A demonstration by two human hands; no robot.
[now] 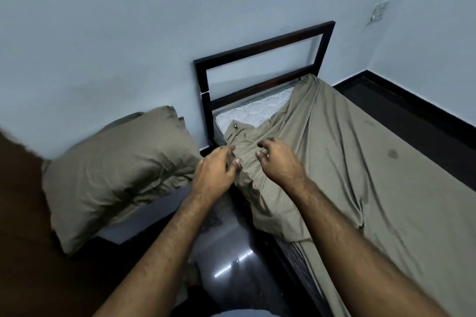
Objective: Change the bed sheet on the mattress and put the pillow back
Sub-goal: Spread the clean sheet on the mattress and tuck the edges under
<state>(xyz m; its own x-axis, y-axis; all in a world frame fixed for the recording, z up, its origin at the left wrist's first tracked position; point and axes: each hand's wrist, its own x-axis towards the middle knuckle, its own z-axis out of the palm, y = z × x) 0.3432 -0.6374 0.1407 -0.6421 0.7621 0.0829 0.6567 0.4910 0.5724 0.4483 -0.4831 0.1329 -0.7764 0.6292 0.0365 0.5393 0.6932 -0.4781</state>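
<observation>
An olive-grey bed sheet (360,162) covers most of the mattress, bunched up near the head corner. The white striped mattress (260,108) shows bare at that corner. My left hand (216,172) pinches the sheet's bunched edge at the near side of the bed. My right hand (280,159) hovers over the folds with fingers spread and curled, holding nothing. A pillow (116,170) in a matching olive case lies off the bed to the left, leaning near the wall.
A dark wooden headboard (262,46) stands against the pale blue wall. Glossy dark floor (231,252) runs between pillow and bed frame. A wall socket (378,11) sits at upper right. A brown blurred shape (18,188) fills the left edge.
</observation>
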